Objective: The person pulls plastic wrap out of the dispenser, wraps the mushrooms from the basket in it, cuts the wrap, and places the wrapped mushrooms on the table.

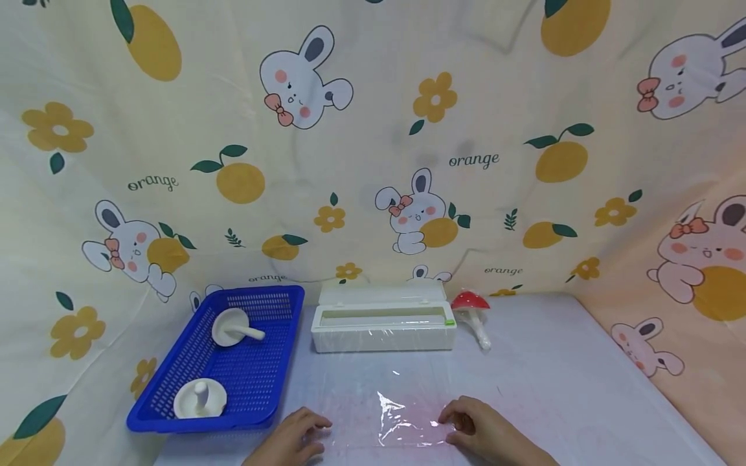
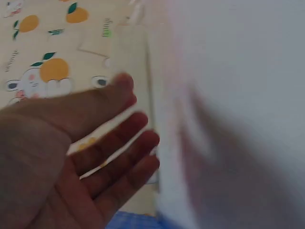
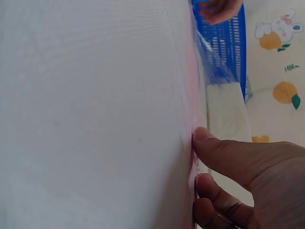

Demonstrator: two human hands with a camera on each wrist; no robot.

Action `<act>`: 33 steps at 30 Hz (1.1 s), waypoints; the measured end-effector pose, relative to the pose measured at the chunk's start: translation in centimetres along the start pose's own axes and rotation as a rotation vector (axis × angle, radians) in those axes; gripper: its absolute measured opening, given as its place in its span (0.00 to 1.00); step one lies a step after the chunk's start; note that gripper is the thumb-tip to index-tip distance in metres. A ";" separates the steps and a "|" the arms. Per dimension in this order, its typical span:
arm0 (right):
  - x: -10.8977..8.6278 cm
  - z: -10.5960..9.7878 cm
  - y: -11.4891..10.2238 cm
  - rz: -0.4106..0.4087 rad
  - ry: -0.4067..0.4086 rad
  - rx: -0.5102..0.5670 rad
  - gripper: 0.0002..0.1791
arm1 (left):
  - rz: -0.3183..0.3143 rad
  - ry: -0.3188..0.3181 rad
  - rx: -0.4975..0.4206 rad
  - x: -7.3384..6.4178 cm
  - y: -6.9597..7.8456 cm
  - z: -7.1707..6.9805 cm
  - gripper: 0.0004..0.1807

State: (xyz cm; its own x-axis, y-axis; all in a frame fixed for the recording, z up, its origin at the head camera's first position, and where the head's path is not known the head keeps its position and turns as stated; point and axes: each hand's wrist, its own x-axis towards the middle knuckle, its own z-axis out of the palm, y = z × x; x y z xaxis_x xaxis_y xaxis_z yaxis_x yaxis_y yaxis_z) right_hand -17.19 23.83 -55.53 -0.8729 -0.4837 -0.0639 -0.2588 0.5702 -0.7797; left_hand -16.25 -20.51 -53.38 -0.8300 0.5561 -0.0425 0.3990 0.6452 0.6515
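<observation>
A sheet of clear plastic wrap runs from the white wrap dispenser toward me and lies over the table, with a pinkish tint and bright creases. My left hand is at the sheet's left edge, thumb and fingers spread and holding nothing; the left wrist view shows its palm too. At the right edge is my right hand, its bent fingertips touching the wrap. In the right wrist view its thumb and fingers are apart, tips right at the surface.
To the left stands a blue plastic basket holding two white mushroom-shaped pieces. A red-capped mushroom with a wrapped-looking white stem lies right of the dispenser. The dispenser's lid is raised. A printed cloth hangs behind the table.
</observation>
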 end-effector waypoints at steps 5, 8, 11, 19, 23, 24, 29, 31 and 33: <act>0.1 -0.2 -0.3 0.083 -0.015 0.046 0.12 | -0.023 0.015 -0.095 -1.0 2.4 -2.3 0.17; 0.1 -0.3 -0.4 0.098 -0.015 0.048 0.13 | -0.050 0.024 -0.137 -1.6 3.9 -4.0 0.18; 0.1 -0.3 -0.4 0.107 -0.014 0.051 0.14 | -0.022 0.053 -0.146 -2.3 4.8 -5.9 0.17; 0.4 -0.3 -0.5 0.130 -0.016 0.060 0.15 | 0.000 0.271 0.004 -3.2 5.1 -11.6 0.15; 0.4 -0.3 -0.4 0.139 -0.025 0.067 0.15 | -0.039 0.331 0.093 -3.3 4.0 -14.3 0.17; 0.4 -0.2 -0.4 0.142 -0.028 0.071 0.15 | -0.046 0.333 0.107 -3.3 3.6 -14.9 0.18; 0.3 -0.2 -0.3 0.132 -0.039 0.098 0.14 | -0.041 0.333 0.137 -2.9 1.1 -17.5 0.24; 0.2 -0.2 -0.3 0.119 -0.042 0.107 0.14 | -0.023 0.338 0.147 -2.9 -0.2 -18.2 0.28; 0.2 -0.2 -0.3 0.113 -0.045 0.114 0.14 | 0.001 0.347 0.167 -2.9 -1.5 -18.8 0.31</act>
State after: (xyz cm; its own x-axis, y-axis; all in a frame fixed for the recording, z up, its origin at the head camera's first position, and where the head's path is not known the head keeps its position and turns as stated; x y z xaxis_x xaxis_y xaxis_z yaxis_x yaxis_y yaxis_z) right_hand -17.35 23.67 -55.21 -0.8735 -0.4520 -0.1810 -0.1097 0.5449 -0.8313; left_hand -21.78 -32.92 -39.99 -0.9008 0.3645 0.2359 0.4339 0.7369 0.5183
